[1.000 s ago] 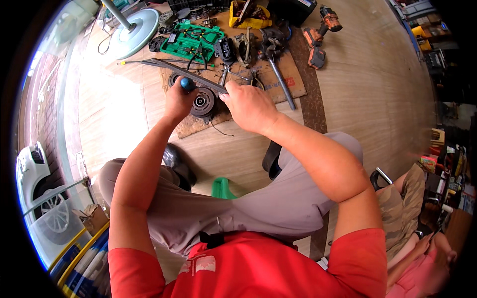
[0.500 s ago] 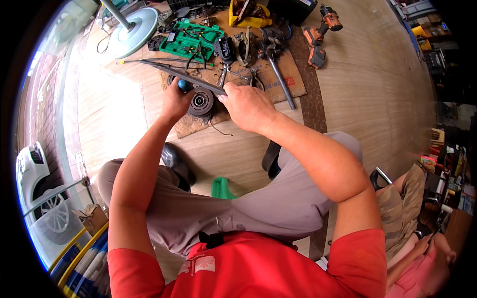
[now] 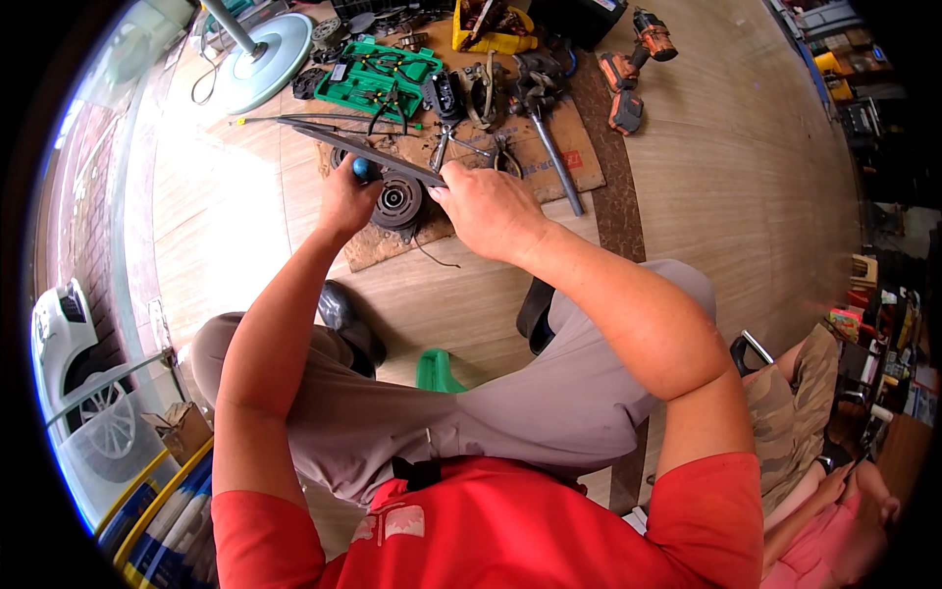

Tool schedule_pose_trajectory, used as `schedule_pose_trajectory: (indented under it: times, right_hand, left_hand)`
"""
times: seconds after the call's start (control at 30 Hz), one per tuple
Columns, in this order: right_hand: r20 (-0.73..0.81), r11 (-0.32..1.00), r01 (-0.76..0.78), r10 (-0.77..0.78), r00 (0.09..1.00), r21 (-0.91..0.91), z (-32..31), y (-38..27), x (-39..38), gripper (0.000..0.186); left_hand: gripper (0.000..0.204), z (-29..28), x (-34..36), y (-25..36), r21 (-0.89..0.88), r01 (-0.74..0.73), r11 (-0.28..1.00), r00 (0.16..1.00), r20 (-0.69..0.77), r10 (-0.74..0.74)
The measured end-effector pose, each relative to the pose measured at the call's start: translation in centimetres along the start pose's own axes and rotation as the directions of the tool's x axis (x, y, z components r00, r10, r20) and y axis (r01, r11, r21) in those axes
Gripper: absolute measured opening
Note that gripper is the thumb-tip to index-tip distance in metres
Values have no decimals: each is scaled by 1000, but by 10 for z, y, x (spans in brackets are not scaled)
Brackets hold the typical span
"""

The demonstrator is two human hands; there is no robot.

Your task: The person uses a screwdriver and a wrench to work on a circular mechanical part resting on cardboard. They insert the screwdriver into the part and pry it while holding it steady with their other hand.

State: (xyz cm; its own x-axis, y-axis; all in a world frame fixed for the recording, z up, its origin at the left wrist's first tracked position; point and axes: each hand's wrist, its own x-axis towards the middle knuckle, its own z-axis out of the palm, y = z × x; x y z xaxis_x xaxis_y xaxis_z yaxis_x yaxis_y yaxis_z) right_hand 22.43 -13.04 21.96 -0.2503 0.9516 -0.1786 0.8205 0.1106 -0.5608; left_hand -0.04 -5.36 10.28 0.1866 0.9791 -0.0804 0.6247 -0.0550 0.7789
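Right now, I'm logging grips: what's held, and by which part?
Right hand: dark bar, by its right end. Left hand: blue-ended object, near that end.

Can't read any: small blue print [image 3: 536, 169] and red mark [image 3: 573, 159] on the cardboard [image 3: 577, 126], pale print [image 3: 404, 521] on your red shirt [image 3: 559, 525].

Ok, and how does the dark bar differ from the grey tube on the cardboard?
The dark bar is held in the right hand; the grey tube lies on the cardboard. The dark bar looks flat, the grey tube rounded. The dark bar runs more sideways, the grey tube more toward the person. Both are long and straight.
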Motion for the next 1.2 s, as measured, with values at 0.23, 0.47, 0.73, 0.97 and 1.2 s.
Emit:
schedule_pose_trajectory:
  times: [0.23, 0.47, 0.73, 0.97, 1.2]
  right_hand:
    - [38, 997, -2, 5, 999, -71, 6, 3, 2, 28]
    - [26, 997, 2, 0, 1000, -81, 8, 3, 2, 27]
    - [29, 996, -8, 11, 1000, -88, 4, -3, 4, 29]
    - [42, 999, -21, 23, 999, -41, 4, -2, 7, 29]
    - [63, 998, -1, 5, 998, -61, 0, -9, 6, 30]
  left_hand:
    - [27, 0, 2, -7, 41, -23, 999, 999, -25, 24]
    - [30, -1, 1, -1, 11, -13, 1000, 1000, -2, 13]
    - [27, -2, 0, -3, 22, 9, 1000, 1000, -28, -8]
    - [28, -5, -1, 0, 11, 29, 1000, 999, -20, -29]
    - [32, -2, 0, -12, -20, 25, 999, 998, -59, -26]
